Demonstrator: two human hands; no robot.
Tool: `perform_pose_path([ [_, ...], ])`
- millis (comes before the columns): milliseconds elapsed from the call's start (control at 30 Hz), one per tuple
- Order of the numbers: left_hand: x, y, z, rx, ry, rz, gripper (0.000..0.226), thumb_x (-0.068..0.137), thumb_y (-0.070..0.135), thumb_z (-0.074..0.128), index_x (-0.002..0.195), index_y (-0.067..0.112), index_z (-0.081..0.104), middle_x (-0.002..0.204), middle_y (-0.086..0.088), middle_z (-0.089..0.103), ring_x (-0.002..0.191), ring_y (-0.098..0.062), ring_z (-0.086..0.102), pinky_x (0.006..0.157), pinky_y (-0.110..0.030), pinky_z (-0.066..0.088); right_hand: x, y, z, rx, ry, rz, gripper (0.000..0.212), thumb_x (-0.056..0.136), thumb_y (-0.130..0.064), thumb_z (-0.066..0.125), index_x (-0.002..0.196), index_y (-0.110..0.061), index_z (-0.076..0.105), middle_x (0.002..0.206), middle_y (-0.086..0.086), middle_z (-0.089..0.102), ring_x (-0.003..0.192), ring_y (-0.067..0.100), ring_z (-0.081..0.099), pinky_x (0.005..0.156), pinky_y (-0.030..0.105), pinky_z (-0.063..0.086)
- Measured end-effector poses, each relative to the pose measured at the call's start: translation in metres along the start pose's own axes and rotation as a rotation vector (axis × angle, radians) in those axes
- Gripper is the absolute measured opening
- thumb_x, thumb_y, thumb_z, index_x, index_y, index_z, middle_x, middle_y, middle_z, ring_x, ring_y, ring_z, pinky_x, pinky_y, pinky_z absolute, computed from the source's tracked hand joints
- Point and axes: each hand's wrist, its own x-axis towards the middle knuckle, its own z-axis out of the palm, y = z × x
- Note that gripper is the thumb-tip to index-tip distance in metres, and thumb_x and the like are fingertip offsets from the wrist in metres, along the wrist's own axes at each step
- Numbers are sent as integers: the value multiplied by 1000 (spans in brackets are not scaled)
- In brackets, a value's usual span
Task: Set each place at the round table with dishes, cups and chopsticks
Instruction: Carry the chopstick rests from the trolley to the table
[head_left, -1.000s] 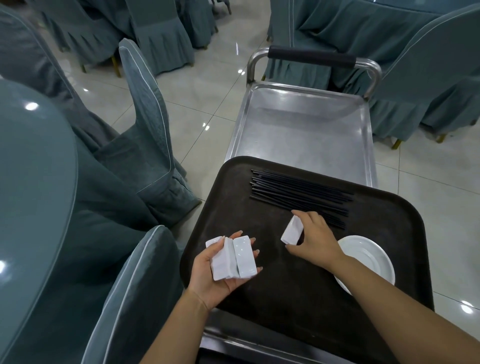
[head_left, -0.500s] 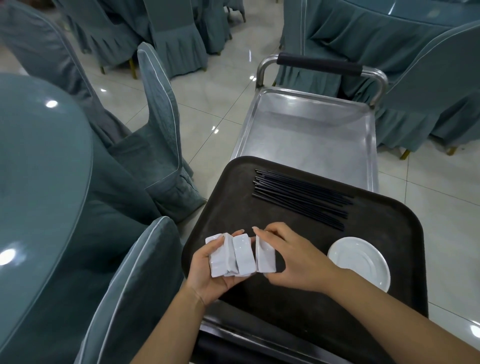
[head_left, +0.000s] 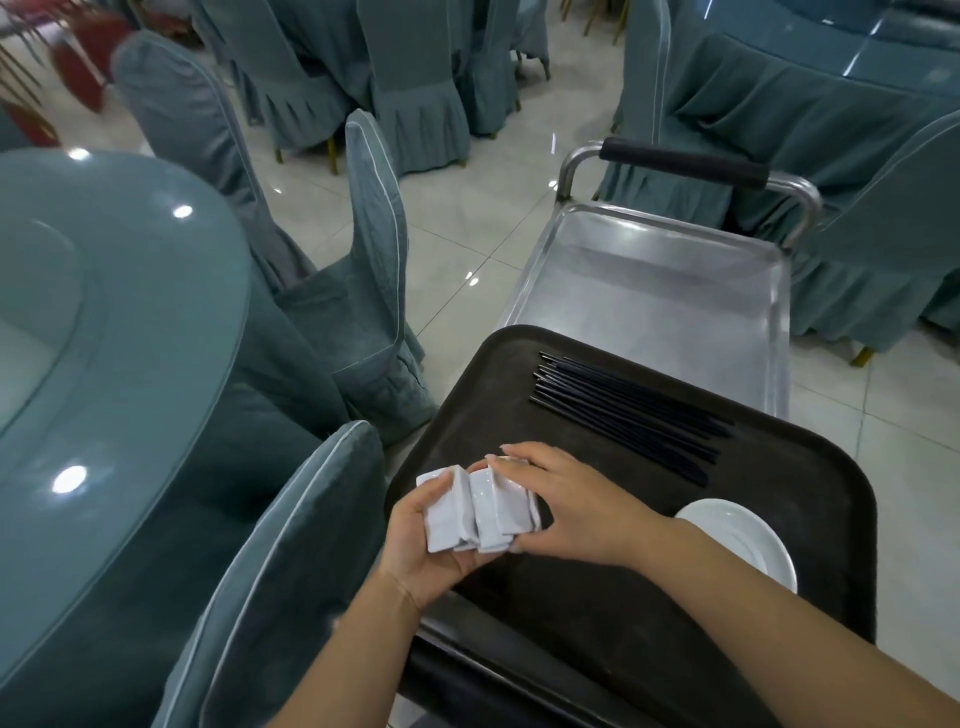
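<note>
White glossy ceramic chopstick rests (head_left: 478, 512), small oblong blocks stacked side by side, gripped between left hand (head_left: 421, 540) and right hand (head_left: 566, 506)

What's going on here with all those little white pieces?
A person stands at a metal cart in a banquet hall, gathering small white ceramic pieces, likely chopstick rests. The left hand holds the bunch from below, and the right hand presses them together from the other side. On the dark tray lie a row of black chopsticks and a white plate. The round table at left shows no place settings in view.
</note>
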Motion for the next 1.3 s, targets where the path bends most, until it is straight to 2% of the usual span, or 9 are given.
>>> perform_pose_path([
  [100,-3,2,3,-27,23,26,39,86,31,55,119,9,61,108,-21,67,100,-41,62,76,-51,53,3,-7,5,87,-5,-4,80,83,-43,68,148,-40,21,157,-19,5,143,6,17,113,31,31],
  [267,-11,7,9,-46,78,80,40,86,28,56,119,7,61,101,-20,68,92,-38,65,72,-48,55,5,-22,13,131,-5,-39,78,91,-29,59,152,-34,12,156,-24,-15,144,2,-17,120,33,15],
  [400,-19,15,8,-62,104,160,45,82,27,61,122,6,61,101,-19,67,94,-35,65,87,-50,52,12,-42,15,27,22,-110,76,92,-36,52,152,-32,6,156,-20,-20,140,3,-29,119,33,9],
  [467,-28,21,8,-70,107,213,39,83,26,61,116,5,63,97,-19,68,90,-33,66,85,-48,53,17,-54,16,-42,51,-144,75,92,-43,49,152,-34,4,156,-18,-22,139,4,-33,116,31,8],
  [700,-74,53,-13,-121,130,356,30,85,26,59,108,7,65,89,-16,69,81,-29,66,75,-42,53,44,-110,22,-186,116,-273,77,92,-47,49,153,-30,4,158,-10,-23,141,9,-31,112,23,-2],
  [833,-109,79,-46,-124,118,458,25,84,25,59,100,7,66,86,-15,68,76,-28,66,73,-41,54,66,-158,39,-174,152,-348,79,91,-44,51,153,-31,3,159,-8,-19,143,12,-27,120,33,8],
  [1033,-168,105,-124,-119,102,533,23,82,25,60,83,8,75,89,-15,69,78,-30,66,75,-41,50,92,-235,87,-184,83,-447,80,92,-43,50,148,-47,-6,159,-6,-20,143,17,-29,117,43,17],
  [1200,-222,128,-210,-167,161,521,34,77,27,66,106,9,67,103,-15,66,87,-30,64,81,-41,49,119,-311,149,-176,39,-511,76,90,-42,47,149,-46,0,160,-2,-16,144,19,-26,116,41,19],
  [1300,-257,145,-267,-199,169,526,31,79,29,66,102,9,70,103,-13,66,89,-29,63,85,-41,47,139,-363,189,-151,15,-552,76,89,-38,52,150,-45,6,161,0,-11,146,21,-21,116,39,18],
])
